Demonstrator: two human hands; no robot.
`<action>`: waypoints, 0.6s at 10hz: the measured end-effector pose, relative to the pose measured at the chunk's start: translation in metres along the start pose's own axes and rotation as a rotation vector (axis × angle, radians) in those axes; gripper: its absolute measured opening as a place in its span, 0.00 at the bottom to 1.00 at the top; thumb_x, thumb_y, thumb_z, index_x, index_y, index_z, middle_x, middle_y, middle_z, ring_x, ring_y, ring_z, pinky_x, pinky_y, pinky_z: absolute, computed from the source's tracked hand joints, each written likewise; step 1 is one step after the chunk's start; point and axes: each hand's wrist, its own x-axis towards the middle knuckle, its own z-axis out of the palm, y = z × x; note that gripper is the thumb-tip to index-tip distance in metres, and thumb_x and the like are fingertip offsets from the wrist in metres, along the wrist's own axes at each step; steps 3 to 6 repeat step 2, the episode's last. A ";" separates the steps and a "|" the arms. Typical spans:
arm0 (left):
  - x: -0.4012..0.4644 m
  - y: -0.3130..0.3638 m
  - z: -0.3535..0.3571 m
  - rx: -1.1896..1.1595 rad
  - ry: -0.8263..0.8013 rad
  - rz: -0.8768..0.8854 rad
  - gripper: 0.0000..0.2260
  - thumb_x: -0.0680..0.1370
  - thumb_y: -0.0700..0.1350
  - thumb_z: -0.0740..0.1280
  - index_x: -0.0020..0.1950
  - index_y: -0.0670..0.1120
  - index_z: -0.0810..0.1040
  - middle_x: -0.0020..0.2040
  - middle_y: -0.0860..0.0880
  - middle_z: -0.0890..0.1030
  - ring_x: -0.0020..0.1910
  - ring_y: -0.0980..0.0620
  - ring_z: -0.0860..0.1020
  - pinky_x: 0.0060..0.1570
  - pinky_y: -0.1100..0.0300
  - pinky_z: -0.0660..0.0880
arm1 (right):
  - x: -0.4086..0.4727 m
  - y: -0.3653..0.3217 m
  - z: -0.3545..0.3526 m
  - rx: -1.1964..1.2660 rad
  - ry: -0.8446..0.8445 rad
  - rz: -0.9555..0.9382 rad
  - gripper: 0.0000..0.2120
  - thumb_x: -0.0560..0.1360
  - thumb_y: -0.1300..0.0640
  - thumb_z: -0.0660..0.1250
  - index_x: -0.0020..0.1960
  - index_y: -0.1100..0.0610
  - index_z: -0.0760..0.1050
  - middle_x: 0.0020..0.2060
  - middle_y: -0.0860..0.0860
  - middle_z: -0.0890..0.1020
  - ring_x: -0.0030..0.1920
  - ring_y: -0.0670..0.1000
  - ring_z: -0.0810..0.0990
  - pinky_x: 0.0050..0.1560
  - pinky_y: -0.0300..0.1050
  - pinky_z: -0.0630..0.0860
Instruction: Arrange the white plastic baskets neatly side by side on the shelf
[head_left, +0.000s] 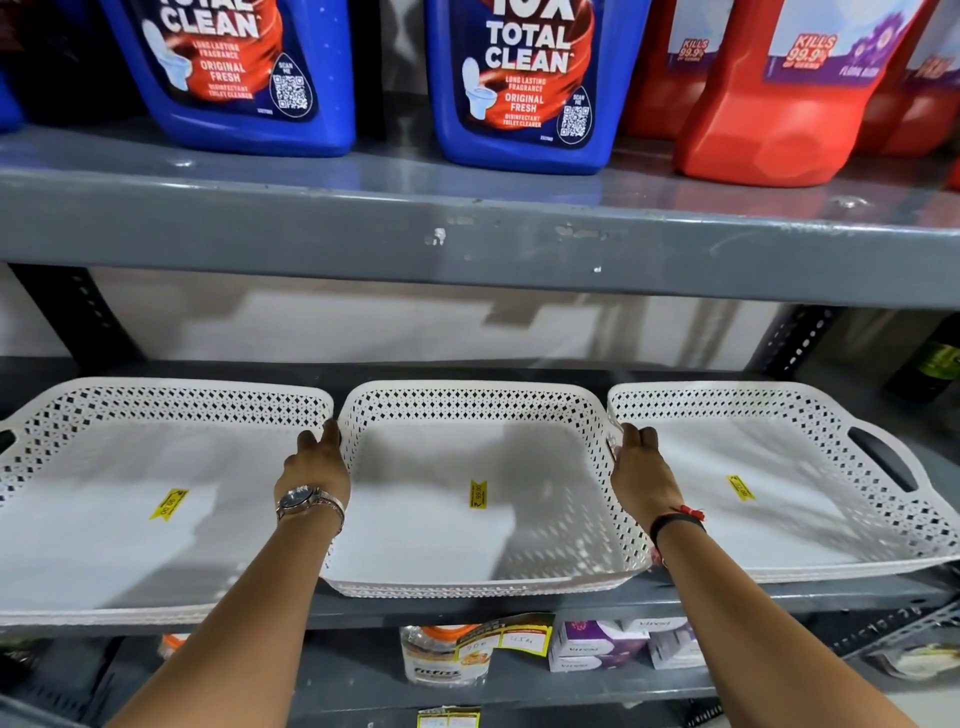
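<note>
Gripping the middle white perforated plastic basket (483, 493) on the grey metal shelf (519, 605), left hand (314, 467) at nine o'clock, right hand (641, 470) at three, fingers clamped over the side rims. Risk: shoving unevenly could skew it into either neighbouring white basket (130, 493).

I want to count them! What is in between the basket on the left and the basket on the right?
In the head view, the middle basket sits between the left basket and right basket, with one hand on each of its sides.
</note>
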 end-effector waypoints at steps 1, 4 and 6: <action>0.000 -0.001 -0.003 0.005 -0.047 0.007 0.25 0.80 0.38 0.52 0.77 0.46 0.52 0.71 0.39 0.64 0.67 0.37 0.70 0.64 0.44 0.71 | -0.001 -0.002 -0.002 -0.062 -0.027 -0.009 0.22 0.79 0.64 0.52 0.72 0.65 0.55 0.68 0.61 0.64 0.62 0.63 0.73 0.57 0.55 0.74; -0.001 -0.001 -0.007 0.011 0.026 0.027 0.24 0.82 0.46 0.51 0.77 0.43 0.52 0.73 0.38 0.62 0.68 0.38 0.67 0.64 0.45 0.69 | -0.004 -0.007 -0.007 -0.193 0.052 -0.024 0.26 0.81 0.56 0.49 0.75 0.63 0.48 0.72 0.59 0.61 0.70 0.59 0.63 0.67 0.53 0.67; -0.001 -0.001 -0.007 0.011 0.026 0.027 0.24 0.82 0.46 0.51 0.77 0.43 0.52 0.73 0.38 0.62 0.68 0.38 0.67 0.64 0.45 0.69 | -0.004 -0.007 -0.007 -0.193 0.052 -0.024 0.26 0.81 0.56 0.49 0.75 0.63 0.48 0.72 0.59 0.61 0.70 0.59 0.63 0.67 0.53 0.67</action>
